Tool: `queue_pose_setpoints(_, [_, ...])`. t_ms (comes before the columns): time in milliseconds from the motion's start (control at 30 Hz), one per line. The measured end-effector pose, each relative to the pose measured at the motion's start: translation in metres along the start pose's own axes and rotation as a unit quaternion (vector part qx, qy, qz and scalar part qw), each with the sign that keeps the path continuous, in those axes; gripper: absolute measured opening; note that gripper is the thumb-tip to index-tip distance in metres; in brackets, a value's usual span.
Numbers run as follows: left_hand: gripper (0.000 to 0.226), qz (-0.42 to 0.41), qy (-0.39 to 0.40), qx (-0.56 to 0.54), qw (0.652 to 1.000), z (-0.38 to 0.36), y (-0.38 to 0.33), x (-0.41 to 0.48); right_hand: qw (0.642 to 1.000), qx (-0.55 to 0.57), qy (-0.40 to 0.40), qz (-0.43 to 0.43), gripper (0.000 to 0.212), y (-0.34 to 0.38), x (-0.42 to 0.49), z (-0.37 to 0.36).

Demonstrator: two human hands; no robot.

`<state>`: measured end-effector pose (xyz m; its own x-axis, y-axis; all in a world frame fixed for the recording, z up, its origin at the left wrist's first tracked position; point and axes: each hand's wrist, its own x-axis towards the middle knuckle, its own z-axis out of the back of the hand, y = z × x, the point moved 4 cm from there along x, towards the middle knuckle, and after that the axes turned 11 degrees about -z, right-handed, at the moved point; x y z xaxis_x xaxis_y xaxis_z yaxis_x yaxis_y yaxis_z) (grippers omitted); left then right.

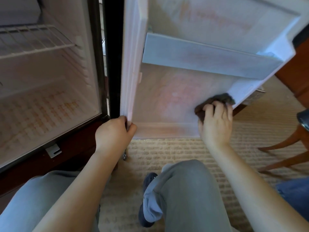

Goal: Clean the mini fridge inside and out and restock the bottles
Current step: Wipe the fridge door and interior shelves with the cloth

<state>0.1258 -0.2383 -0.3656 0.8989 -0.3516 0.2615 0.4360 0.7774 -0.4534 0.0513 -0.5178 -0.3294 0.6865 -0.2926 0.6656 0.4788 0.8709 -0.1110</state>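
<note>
The mini fridge (50, 91) stands open at the left, its white inside bare, with a wire shelf (33, 41) near the top. Its door (167, 97) swings out to the right, white inner liner facing me, with a door shelf (200, 57) across it. My left hand (115, 131) grips the door's bottom corner on the hinge side. My right hand (215, 124) presses a dark cloth (217, 99) against the lower right of the door's inner panel, fingers curled over the cloth. No bottles are in view.
Beige ribbed carpet (167, 156) covers the floor below the door. Wooden chair legs (284, 151) and a wooden cabinet (297, 67) stand at the right. My grey-trousered knees and a dark shoe (148, 181) are at the bottom. A blue fabric patch (294, 193) lies at lower right.
</note>
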Motion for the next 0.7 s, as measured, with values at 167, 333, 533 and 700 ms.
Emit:
queue_pose_setpoints(167, [0.03,0.009,-0.013,-0.004,1.0,-0.002,-0.002,-0.001,0.987,0.02,0.153,-0.032,0.038,0.02,-0.043,-0.048])
queue_pose_setpoints(333, [0.028,-0.013,-0.014,0.012,1.0,-0.004,0.0,0.001,0.983,0.029,0.177,-0.034,0.039,0.019,-0.037,-0.054])
queue_pose_setpoints(533, [0.03,0.015,-0.022,-0.003,1.0,-0.011,-0.004,0.001,0.994,0.002,0.061,0.094,0.05,-0.005,0.002,-0.019])
queue_pose_setpoints(700, [0.031,0.036,-0.019,-0.006,0.999,-0.014,-0.008,0.003,0.981,0.04,-0.157,0.104,0.023,-0.025,0.07,0.046])
